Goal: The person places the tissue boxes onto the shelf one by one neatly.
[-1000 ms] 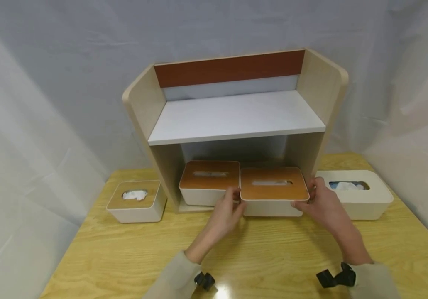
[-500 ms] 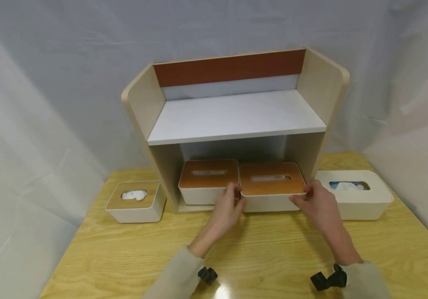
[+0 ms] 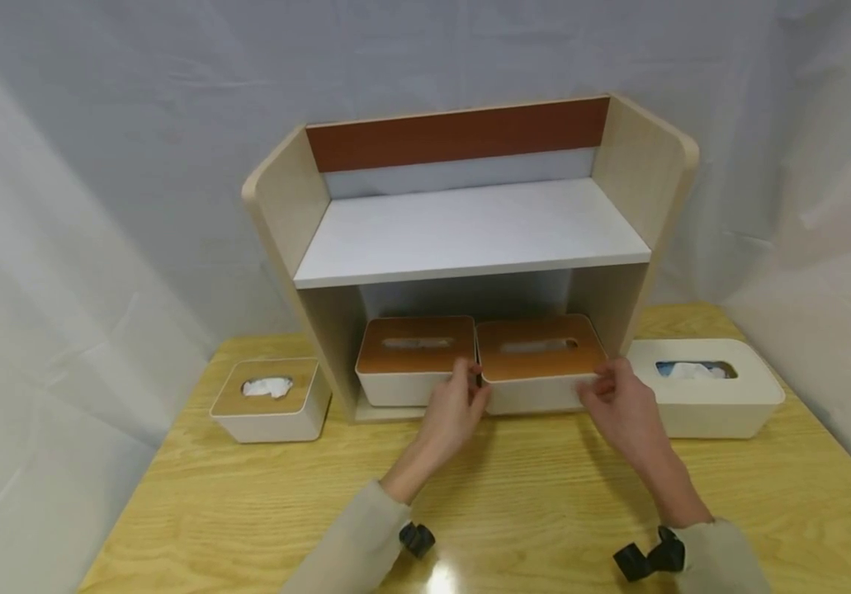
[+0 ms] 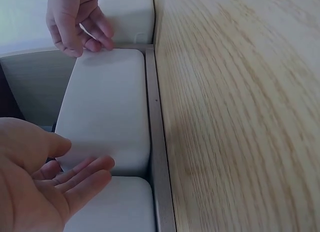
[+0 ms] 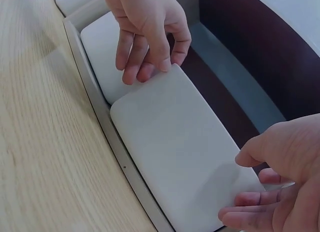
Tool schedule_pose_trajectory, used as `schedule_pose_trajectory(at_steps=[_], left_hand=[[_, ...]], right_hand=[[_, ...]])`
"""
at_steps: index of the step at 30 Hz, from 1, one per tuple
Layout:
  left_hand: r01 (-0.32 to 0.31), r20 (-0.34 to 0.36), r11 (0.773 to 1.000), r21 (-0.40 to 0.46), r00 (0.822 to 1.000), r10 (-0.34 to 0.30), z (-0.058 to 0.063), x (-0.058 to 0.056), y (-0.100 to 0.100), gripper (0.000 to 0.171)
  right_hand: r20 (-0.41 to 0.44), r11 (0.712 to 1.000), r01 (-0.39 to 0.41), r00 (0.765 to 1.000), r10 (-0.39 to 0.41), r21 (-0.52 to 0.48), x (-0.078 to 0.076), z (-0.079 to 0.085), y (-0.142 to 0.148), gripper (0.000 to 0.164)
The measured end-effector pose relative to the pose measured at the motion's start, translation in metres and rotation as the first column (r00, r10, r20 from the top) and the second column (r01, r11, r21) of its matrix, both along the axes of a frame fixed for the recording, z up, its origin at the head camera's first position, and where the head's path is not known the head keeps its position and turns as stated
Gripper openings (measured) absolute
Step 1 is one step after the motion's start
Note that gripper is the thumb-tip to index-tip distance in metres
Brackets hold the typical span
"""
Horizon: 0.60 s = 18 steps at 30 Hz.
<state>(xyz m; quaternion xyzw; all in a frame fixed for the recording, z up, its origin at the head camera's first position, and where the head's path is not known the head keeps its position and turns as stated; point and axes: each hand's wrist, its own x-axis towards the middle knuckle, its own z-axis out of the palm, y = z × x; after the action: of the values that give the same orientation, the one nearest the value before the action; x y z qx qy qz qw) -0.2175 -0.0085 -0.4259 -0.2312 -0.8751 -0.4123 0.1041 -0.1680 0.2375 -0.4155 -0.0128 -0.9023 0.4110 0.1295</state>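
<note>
Bracketing a box (image 3: 542, 373), the left hand (image 3: 449, 412) and right hand (image 3: 624, 412) stand apart, fingers loosely extended, neither plainly nearer. The box's long axis runs between them, in the right half of the shelf's (image 3: 470, 235) lower compartment. The head view shows its brown lid (image 3: 532, 363), hidden from the right wrist view, which faces its front.

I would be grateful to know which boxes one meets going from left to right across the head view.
Box with the light wooden lid → left brown-lidded box in the shelf → right brown-lidded box in the shelf → cream box.
</note>
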Motion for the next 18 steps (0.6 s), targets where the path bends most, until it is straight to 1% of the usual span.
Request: schedule_pose_trajectory(at_steps=[3, 8, 15, 18], left_hand=[[-0.016, -0.026, 1.000, -0.004, 1.000, 0.016, 0.0008, -0.0005, 0.0025, 0.021], [-0.037, -0.044, 0.999, -0.022, 0.998, 0.036, 0.0009, -0.0020, 0.0057, 0.019], [-0.059, -0.103, 0.995, -0.079, 0.993, 0.051, -0.0007, -0.0068, 0.0083, 0.017], [-0.066, -0.127, 0.994, -0.089, 0.990, 0.054, 0.0004, -0.0078, 0.0099, 0.017]], right_hand=[[-0.017, 1.000, 0.006, 1.000, -0.006, 0.004, -0.0009, -0.0007, -0.0003, 0.037], [-0.024, 1.000, -0.003, 1.000, 0.003, -0.012, -0.0027, -0.0025, -0.0009, 0.036], [-0.002, 0.999, -0.029, 1.000, 0.029, -0.037, -0.0046, -0.0049, -0.0027, 0.041], [0.006, 0.999, -0.033, 0.999, 0.033, -0.042, -0.0046, -0.0055, -0.0027, 0.044]])
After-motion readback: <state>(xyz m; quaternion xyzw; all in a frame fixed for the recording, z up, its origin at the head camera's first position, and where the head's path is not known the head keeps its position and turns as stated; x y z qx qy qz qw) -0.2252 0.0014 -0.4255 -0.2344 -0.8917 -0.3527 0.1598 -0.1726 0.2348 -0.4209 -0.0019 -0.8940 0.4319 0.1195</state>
